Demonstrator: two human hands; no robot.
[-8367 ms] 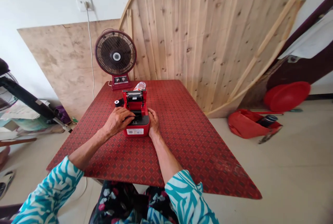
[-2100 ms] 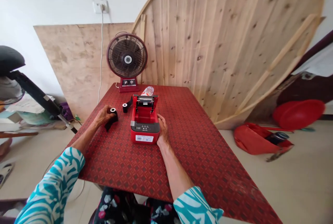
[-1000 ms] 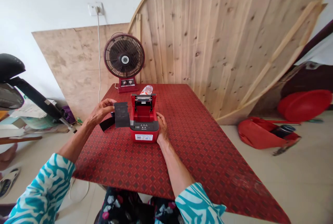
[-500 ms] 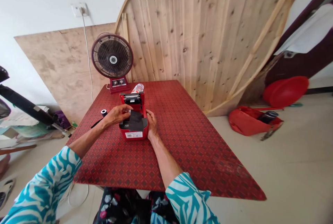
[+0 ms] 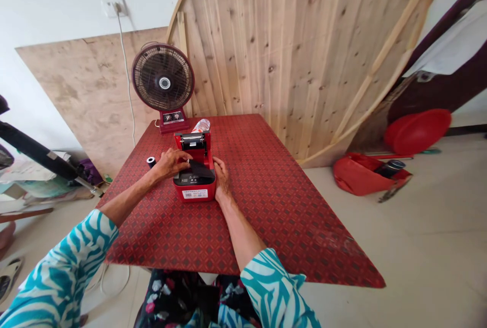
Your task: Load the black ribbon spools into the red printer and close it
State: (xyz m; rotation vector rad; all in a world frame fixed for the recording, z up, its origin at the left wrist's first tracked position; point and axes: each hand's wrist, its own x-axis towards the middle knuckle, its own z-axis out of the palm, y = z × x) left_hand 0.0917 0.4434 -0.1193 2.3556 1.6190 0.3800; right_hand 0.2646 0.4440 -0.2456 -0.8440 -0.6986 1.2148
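Maroon fan, plastic bottle behind red printer

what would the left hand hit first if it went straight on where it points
Beyond the black strip in its grip, the left hand would probably meet the red printer's right wall; depth is unclear, so it might reach the right hand.

a red-and-black printer is standing upright, its lid gaping at twelve o'clock; a black strip is slanting across it toward four o'clock.
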